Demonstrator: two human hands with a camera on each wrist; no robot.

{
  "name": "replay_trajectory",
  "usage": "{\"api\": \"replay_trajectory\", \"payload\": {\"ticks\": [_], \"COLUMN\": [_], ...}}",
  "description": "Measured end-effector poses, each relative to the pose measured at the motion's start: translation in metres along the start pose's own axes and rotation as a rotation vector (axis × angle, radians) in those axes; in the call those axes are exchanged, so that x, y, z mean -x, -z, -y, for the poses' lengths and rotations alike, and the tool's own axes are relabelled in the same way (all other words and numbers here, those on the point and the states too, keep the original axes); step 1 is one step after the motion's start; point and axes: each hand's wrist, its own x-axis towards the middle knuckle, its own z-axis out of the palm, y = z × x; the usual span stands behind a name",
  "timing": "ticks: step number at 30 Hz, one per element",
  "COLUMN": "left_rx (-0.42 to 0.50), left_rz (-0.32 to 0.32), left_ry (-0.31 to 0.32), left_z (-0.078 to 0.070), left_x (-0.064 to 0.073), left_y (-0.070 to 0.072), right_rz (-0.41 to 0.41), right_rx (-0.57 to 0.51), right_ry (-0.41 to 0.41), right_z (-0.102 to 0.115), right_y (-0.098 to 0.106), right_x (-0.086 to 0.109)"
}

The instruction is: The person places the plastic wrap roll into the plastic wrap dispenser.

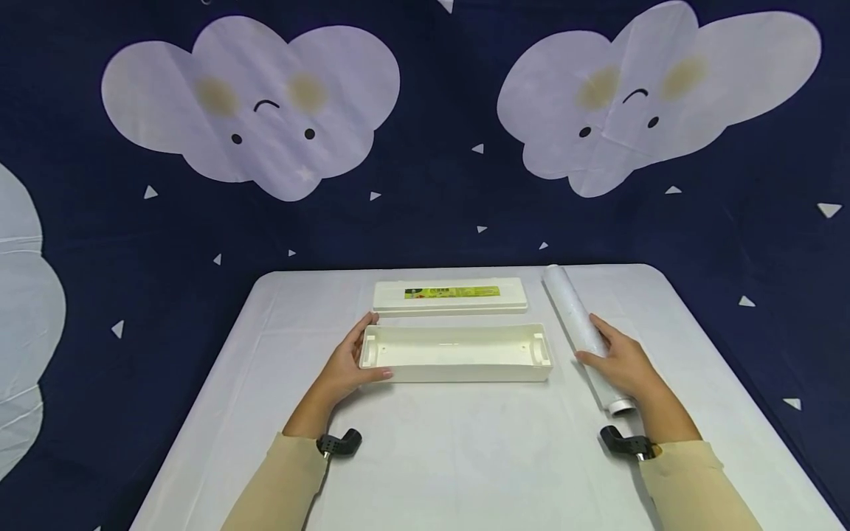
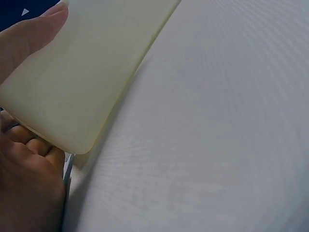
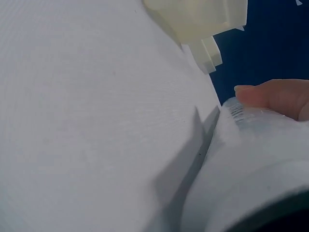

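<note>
My left hand point(image 1: 347, 361) grips the left end of a long cream plastic dispenser box point(image 1: 458, 374), thumb along its front wall and fingers behind. In the left wrist view, the box point(image 2: 82, 72) lies between the thumb and the curled fingers. With thumb and fingers spread across it, my right hand point(image 1: 627, 361) holds a white roll of cling film point(image 1: 572, 310) near its front half. The roll slants over the table to the right of the box, its hollow end toward me. Glossy film on the roll point(image 3: 251, 145) shows in the right wrist view, with the thumb on top.
Behind the box lies its cream lid point(image 1: 451, 304), bearing a yellow-green label point(image 1: 451, 292). All of it is on a table covered in white cloth point(image 1: 465, 457). A dark blue curtain point(image 1: 445, 184) with cloud prints hangs behind the table's far edge.
</note>
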Motion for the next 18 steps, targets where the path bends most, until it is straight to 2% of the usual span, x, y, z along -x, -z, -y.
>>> {"api": "replay_trajectory", "payload": {"ticks": [18], "left_rx": [-0.031], "left_rz": [0.003], "left_ry": [-0.016], "left_z": [0.002], "left_x": [-0.001], "left_y": [-0.001], "right_rz": [0.001], "right_rx": [-0.062], "right_ry": [-0.028], "right_z": [0.009], "right_y": [0.012], "right_x": [0.003]}}
